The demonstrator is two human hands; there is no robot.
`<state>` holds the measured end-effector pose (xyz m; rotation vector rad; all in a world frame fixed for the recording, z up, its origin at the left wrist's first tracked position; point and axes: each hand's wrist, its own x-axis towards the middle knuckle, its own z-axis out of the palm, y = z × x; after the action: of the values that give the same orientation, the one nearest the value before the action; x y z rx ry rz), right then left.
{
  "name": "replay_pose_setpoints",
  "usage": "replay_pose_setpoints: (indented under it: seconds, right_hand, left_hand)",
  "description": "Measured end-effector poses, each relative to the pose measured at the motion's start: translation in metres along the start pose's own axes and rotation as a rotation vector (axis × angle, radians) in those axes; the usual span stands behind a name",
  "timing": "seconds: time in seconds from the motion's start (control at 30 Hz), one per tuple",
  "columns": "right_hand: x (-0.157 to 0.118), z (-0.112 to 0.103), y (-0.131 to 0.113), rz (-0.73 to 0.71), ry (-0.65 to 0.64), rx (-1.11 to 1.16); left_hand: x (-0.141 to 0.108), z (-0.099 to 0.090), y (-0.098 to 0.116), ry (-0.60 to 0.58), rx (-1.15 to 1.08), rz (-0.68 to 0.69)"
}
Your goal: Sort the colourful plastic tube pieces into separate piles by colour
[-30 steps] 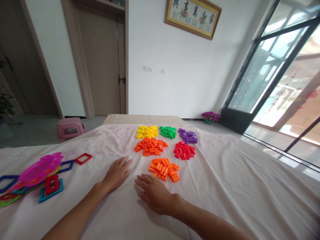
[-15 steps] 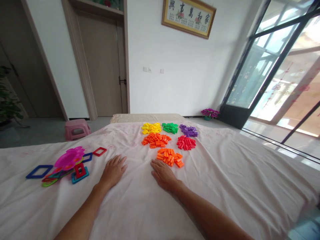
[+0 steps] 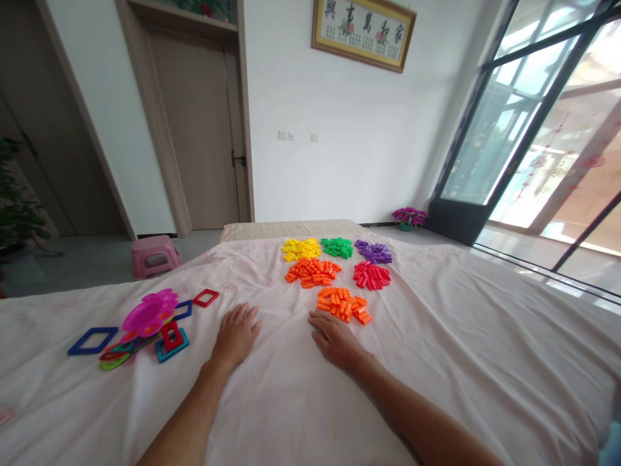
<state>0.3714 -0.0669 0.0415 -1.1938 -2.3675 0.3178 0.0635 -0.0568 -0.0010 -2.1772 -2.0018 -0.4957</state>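
Observation:
My left hand (image 3: 237, 335) lies flat on the pale pink cloth (image 3: 286, 401), fingers stretched out, holding nothing. Flat on the cloth too, my right hand (image 3: 336, 340) has its fingertips just beside the nearest pile of orange plastic pieces (image 3: 342, 304). Behind that pile are a second orange pile (image 3: 313, 272) and a red pile (image 3: 372, 276). Farthest back sit a yellow pile (image 3: 301, 249), a green pile (image 3: 337, 247) and a purple pile (image 3: 373, 252). Left of my left hand, a pink flower-shaped plate (image 3: 150, 314) rests on several flat coloured frames.
Around the plate lie a dark blue frame (image 3: 93, 341), a red diamond frame (image 3: 206, 298) and a teal square frame (image 3: 172, 348). A pink stool (image 3: 155, 257) stands on the floor beyond the cloth's left side. Purple flowers (image 3: 410, 217) are by the glass door.
The whole table scene has shifted slightly right in view as the camera turned a little left. Both hands stay resting in the same places on the cloth.

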Motion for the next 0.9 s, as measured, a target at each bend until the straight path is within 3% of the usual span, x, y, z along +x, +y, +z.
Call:
replay_pose_setpoints:
  seconds: [0.27,0.9]
  right_hand:
    - [0.002,0.007,0.007,-0.012,0.011,-0.017]
    - [0.004,0.007,0.012,-0.010,0.030,0.047]
  left_hand:
    - [-0.001,-0.011,0.002,-0.017,-0.067,0.001]
    - [-0.001,-0.014,0.006,-0.024,-0.052,-0.014]
